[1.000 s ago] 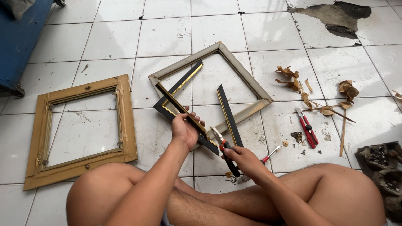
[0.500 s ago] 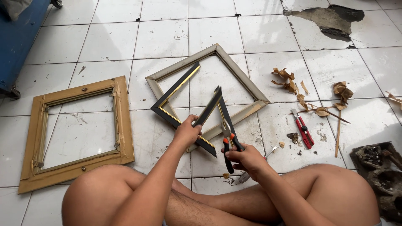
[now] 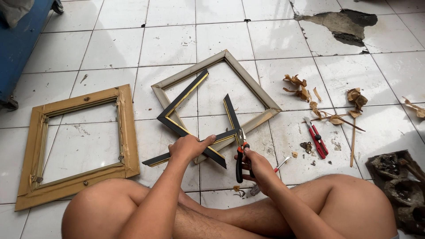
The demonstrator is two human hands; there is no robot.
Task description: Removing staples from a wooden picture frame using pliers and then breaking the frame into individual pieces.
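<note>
My left hand presses down on a black frame strip with gold edging, a broken black-and-gold picture frame lying on the tiled floor. My right hand grips pliers with orange-and-black handles; their jaws sit at the joint where two black strips meet. A short black strip sticks up and away from that joint. Under these pieces lies a pale grey-beige wooden frame, turned like a diamond.
A gold-brown wooden frame lies at the left. A red cutter, a small screwdriver, dried brown scraps and a thin stick lie at the right. A dark debris block sits by my right knee. A blue object stands far left; a broken tile patch shows far right.
The black strips have swung: the loose short strip now points away from me, and a long strip lies across under my left hand. The pliers have shifted to the joint.
</note>
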